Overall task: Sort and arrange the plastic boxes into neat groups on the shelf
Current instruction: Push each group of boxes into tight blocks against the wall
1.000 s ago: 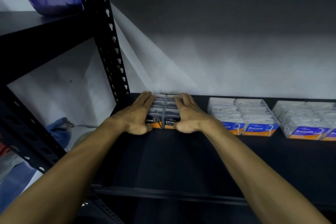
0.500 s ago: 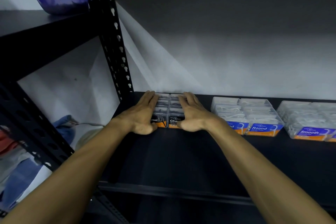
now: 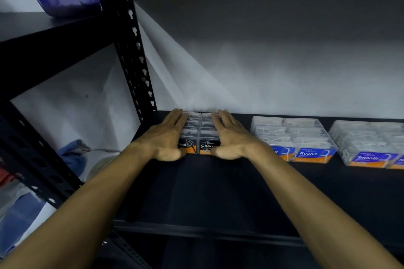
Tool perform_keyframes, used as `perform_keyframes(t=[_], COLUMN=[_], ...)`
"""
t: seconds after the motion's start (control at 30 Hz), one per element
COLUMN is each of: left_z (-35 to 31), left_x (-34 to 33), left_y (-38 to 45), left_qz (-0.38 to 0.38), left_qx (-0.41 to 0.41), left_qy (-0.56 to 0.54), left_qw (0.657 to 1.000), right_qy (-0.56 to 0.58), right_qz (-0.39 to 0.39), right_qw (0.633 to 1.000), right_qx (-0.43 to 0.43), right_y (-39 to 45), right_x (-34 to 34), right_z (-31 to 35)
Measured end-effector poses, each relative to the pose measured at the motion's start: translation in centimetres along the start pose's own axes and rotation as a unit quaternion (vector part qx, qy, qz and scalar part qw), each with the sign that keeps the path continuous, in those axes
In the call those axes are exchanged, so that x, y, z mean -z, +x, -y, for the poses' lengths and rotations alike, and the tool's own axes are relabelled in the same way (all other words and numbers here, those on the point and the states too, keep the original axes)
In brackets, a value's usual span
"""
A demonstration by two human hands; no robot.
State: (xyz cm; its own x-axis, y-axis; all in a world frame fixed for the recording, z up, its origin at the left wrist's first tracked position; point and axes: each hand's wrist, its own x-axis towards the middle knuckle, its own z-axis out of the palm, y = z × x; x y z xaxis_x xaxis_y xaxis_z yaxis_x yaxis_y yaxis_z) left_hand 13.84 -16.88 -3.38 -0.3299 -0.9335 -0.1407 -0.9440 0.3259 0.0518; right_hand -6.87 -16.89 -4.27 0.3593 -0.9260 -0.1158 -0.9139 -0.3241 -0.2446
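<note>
There are three groups of boxes on one shelf (image 3: 218, 192). The Charcoal boxes (image 3: 200, 135) stand in two columns; the rows behind are partly hidden. The Round boxes (image 3: 293, 137) also make two columns. The Smooth boxes (image 3: 369, 144) show two columns, cut by the edge. Two hands (image 3: 166, 137) (image 3: 231, 137) are visible.

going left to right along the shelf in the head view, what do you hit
black shelf upright → left hand → Charcoal boxes held between both hands → right hand → Round boxes → Smooth boxes
</note>
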Motion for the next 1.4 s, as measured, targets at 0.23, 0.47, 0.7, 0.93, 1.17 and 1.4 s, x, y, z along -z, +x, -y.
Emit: perform_keyframes(t=[0.23,0.47,0.7,0.93,1.17,1.4], left_z=[0.0,-0.4,-0.6,-0.9,-0.9,-0.2], left_x=[0.4,0.3,-0.1,-0.2,0.1,-0.1], left_y=[-0.1,0.0,0.1,0.1,0.0,0.0], left_qz=[-0.015,-0.005,0.001,0.011,0.017,-0.008], left_qx=[-0.008,-0.005,0.003,0.009,0.009,-0.013], left_qy=[0.003,0.001,-0.019,-0.042,-0.037,-0.037], left_qw=[1.000,1.000,1.000,0.999,0.999,0.999], right_qy=[-0.015,-0.017,-0.004,-0.007,-0.008,-0.004], right_qz=[-0.020,-0.016,-0.012,-0.015,-0.010,-0.032], right_qw=[1.000,1.000,1.000,1.000,1.000,0.999], right_qx=[0.011,0.017,0.022,0.026,0.025,0.022], right_y=[-0.1,-0.1,-0.4,-0.3,-0.6,-0.5], right_x=[0.2,-0.2,-0.2,-0.2,-0.1,-0.2], right_z=[0.0,-0.2,-0.2,-0.4,-0.3,-0.5])
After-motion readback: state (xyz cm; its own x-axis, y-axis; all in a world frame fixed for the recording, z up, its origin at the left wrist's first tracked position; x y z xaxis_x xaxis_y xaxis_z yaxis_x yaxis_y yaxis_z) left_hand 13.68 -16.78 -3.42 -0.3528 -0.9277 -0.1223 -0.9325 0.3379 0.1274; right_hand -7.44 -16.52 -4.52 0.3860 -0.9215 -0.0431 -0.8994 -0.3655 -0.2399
